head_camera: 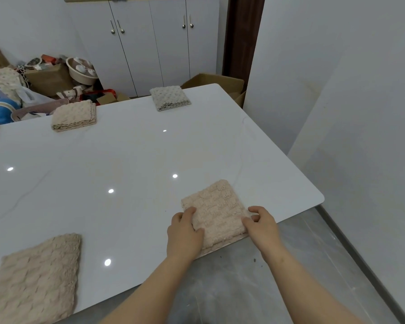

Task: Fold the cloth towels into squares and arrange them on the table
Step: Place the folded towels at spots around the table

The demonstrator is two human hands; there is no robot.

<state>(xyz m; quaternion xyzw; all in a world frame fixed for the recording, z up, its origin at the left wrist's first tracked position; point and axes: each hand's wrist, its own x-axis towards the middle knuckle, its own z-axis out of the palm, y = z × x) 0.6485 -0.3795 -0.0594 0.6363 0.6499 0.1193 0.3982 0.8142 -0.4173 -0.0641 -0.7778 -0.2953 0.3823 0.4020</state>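
- The left hand (pixel 185 230) and right hand (pixel 262 226) are gripping the folded towel (pixel 216 204) with curled fingers (pixel 190 210).
- It is sitting right at the table (pixel 126 155) edge; a tug might be pulling it off.

I note both bare forearms (pixel 150 288) reaching forward. Left hand (pixel 185 232) grips the left edge of the pale pink knobbly folded cloth towel (pixel 216 204), thumb on top. Right hand (pixel 261 225) pinches its right edge, fingers curled.

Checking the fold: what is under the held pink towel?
The pink towel lies on the white table by its near edge, left hand and right hand gripping it. Anything beneath it is covered.
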